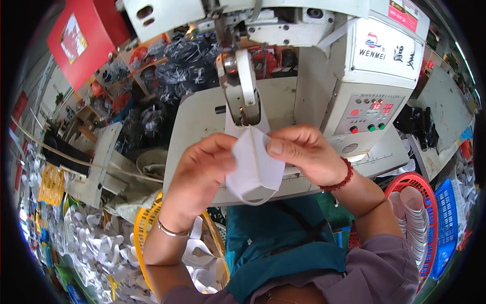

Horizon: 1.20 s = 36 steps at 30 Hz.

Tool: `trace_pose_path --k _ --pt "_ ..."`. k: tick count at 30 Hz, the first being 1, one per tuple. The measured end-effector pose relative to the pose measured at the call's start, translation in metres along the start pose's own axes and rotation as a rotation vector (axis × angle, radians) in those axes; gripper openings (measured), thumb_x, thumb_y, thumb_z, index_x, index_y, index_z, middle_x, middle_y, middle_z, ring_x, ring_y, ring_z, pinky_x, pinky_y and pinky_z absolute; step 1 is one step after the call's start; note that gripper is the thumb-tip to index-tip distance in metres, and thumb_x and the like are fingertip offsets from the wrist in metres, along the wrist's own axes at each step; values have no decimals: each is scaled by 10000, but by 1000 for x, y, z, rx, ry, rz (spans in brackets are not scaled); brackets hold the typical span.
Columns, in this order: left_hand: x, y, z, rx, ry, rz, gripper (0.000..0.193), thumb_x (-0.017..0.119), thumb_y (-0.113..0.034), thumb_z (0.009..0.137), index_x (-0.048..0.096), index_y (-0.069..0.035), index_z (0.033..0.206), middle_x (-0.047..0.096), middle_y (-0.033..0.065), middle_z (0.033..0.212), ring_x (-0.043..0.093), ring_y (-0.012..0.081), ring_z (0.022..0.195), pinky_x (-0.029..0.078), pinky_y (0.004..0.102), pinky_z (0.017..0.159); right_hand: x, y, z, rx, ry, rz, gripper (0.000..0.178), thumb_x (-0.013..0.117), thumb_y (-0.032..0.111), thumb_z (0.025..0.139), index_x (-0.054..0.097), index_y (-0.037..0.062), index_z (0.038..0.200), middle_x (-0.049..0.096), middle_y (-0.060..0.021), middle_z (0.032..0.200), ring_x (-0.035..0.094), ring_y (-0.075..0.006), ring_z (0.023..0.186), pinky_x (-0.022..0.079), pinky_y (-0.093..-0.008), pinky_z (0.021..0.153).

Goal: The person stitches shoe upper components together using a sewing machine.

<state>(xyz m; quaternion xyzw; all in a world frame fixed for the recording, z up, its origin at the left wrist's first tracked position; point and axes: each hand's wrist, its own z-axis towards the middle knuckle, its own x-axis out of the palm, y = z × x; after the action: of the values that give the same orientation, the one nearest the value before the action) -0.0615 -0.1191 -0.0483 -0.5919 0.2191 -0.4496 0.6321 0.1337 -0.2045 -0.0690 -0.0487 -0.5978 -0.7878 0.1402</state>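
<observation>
right hand (310,156) pinched on white folded piece (245,169) at its 2 o'clock edge; left hand (201,164) half-curled, blurred, at 9 o'clock edge, grip unclear; machine post (235,104) at 12, yellow basket (140,234) at 8, red basket (431,218) at 4

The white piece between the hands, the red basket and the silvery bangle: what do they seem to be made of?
White piece: perhaps fabric or thin synthetic sheet, matte, since it shows little shine and a seam-like ridge.
Red basket: probably plastic, slightly glossy, judging by its even colour and slotted wall.
Bangle: likely polished metal, given its bright, silvery shine.
</observation>
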Motion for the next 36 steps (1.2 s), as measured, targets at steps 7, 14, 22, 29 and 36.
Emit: trace_pose_path --k 7,14,22,29,36 --pt "-24 -21 55 104 27 -83 86 596 -122 844 597 -36 833 615 4 754 554 58 644 441 208 586 -30 31 39 -171 53 206 162 611 157 863 651 5 905 640 -16 823 578 -72 751 450 -227 699" --pt "-47 -31 95 165 -137 -44 50 599 -95 841 623 -57 861 633 7 774 565 64 664 419 204 572 -41 16 86 -281 -207 133 120 633 140 826 677 29 843 647 -12 784 554 -63 752 401 -200 712" --pt "-55 -27 114 163 -180 -110 89 593 -126 843 625 -48 870 605 10 744 512 70 587 380 193 506 -46 14 105 -361 -317 56 112 651 130 792 686 24 808 653 -18 765 553 -79 742 396 -222 727" --pt "-55 -27 124 165 -256 -178 138 584 -137 851 625 -11 887 610 29 731 486 72 512 395 175 476 -46 14 114 -356 -416 126 129 641 120 790 674 -4 795 649 -37 754 564 -90 715 417 -230 680" --pt "-62 -22 134 140 -225 -244 138 560 -150 869 622 -28 869 635 29 746 511 61 506 414 170 461 -47 15 118 -292 -455 145 123 631 124 801 665 8 781 632 -34 716 533 -87 603 418 -221 610"
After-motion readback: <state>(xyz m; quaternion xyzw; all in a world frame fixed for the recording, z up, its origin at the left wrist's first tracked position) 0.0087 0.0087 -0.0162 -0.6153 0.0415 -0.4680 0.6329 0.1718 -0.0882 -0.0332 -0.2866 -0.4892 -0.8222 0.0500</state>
